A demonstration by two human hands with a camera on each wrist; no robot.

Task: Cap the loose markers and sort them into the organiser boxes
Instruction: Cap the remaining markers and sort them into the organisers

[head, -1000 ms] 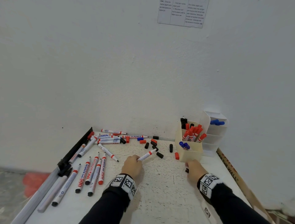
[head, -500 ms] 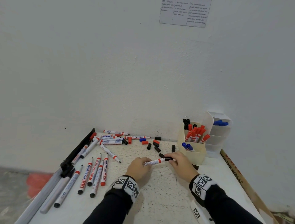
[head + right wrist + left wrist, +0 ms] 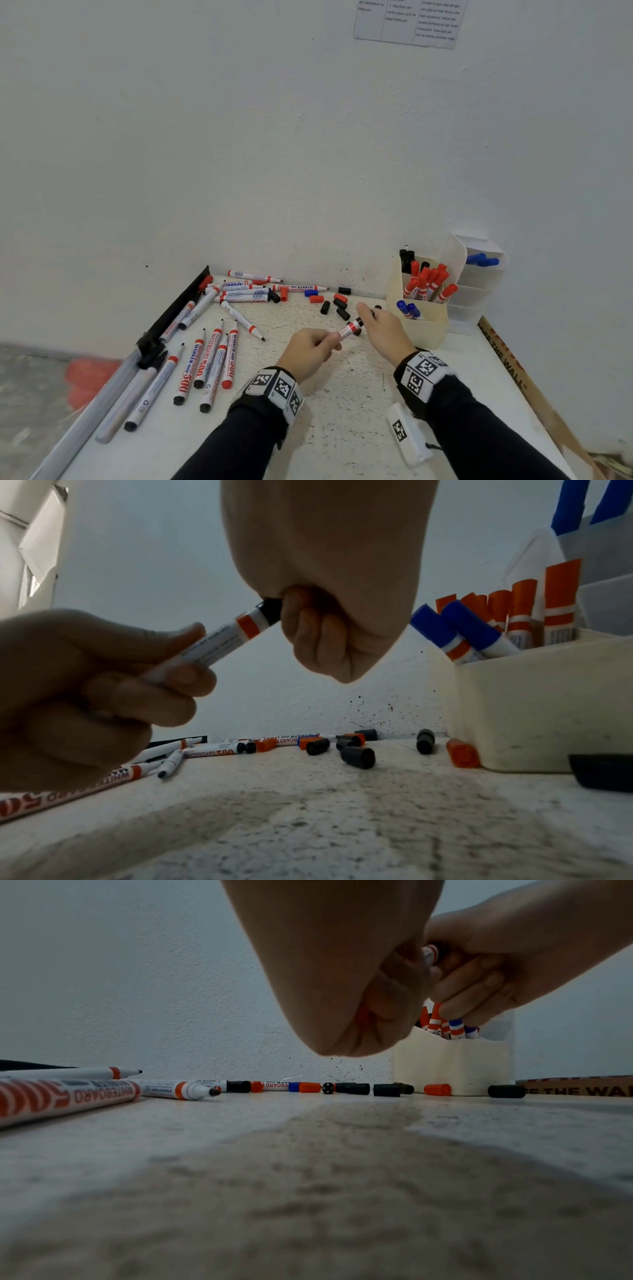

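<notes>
Left hand point(image 3: 310, 349) gripping a whiteboard marker point(image 3: 224, 639) at frame centre, right hand point(image 3: 383, 329) pinching a black cap point(image 3: 270, 610) onto its tip, cream organiser box point(image 3: 424, 325) at right, loose caps point(image 3: 337, 303) beyond.

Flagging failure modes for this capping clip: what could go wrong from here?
1. The right hand grips a black cap on the marker held by the left hand. The barrel's band is red, so cap and ink colour may not match, which could lead to missorting.
2. How far the cap is seated is hidden by fingers; it may be loose.
3. Loose caps lie beneath the hands and could be knocked away.
</notes>
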